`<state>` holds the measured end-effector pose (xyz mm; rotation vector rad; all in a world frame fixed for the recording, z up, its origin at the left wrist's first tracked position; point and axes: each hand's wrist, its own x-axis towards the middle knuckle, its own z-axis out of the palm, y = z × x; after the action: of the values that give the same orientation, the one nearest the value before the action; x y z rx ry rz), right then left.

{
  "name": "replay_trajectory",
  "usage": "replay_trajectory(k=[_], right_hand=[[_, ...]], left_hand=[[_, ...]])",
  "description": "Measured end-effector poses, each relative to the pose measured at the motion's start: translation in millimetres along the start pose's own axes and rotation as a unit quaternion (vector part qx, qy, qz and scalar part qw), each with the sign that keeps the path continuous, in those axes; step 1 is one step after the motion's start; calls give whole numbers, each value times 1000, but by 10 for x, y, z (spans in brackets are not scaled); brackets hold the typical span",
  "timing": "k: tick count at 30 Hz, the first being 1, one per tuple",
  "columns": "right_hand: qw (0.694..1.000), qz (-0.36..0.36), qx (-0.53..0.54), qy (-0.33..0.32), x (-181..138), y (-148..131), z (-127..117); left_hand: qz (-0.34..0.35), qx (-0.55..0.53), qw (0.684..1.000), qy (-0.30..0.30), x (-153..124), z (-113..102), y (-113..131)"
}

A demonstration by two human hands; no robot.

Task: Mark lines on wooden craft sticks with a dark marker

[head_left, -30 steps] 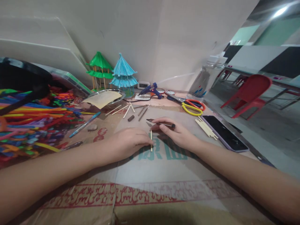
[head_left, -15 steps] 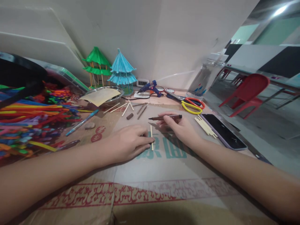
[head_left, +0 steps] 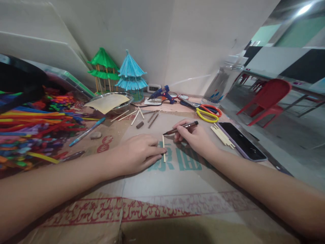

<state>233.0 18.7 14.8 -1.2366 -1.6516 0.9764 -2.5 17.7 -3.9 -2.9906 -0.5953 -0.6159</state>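
Observation:
A short pale wooden stick [head_left: 164,156] lies upright in the view on the covered table. The fingertips of my left hand [head_left: 142,149] press it down from the left, the hand resting palm-down. My right hand [head_left: 190,135] grips a brown marker [head_left: 183,127], whose dark tip touches or nearly touches the stick's far end. The marker's brown cap [head_left: 140,125] lies beyond my left hand. Near it are two brown sticks [head_left: 153,121] and several pale sticks [head_left: 135,118].
Colourful pipe cleaners [head_left: 30,125] and a blue pen [head_left: 87,132] are at left. Behind stand green [head_left: 103,69] and blue [head_left: 131,73] pavilion models, a plate [head_left: 128,98] and a glue gun [head_left: 162,94]. At right are scissors [head_left: 208,115], more pale sticks [head_left: 222,136], a phone [head_left: 241,140] and a bottle [head_left: 220,83].
My right hand has tilted the marker and lowered its tip to the stick's far end. My left hand stays on the stick.

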Motion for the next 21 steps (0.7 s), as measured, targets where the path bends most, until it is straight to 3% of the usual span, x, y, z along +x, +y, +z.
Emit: replay_trajectory(k=[21], right_hand=[[1000, 5, 15, -5, 17, 20, -5]], left_hand=[[-12, 12, 1000, -1, 0, -15, 16]])
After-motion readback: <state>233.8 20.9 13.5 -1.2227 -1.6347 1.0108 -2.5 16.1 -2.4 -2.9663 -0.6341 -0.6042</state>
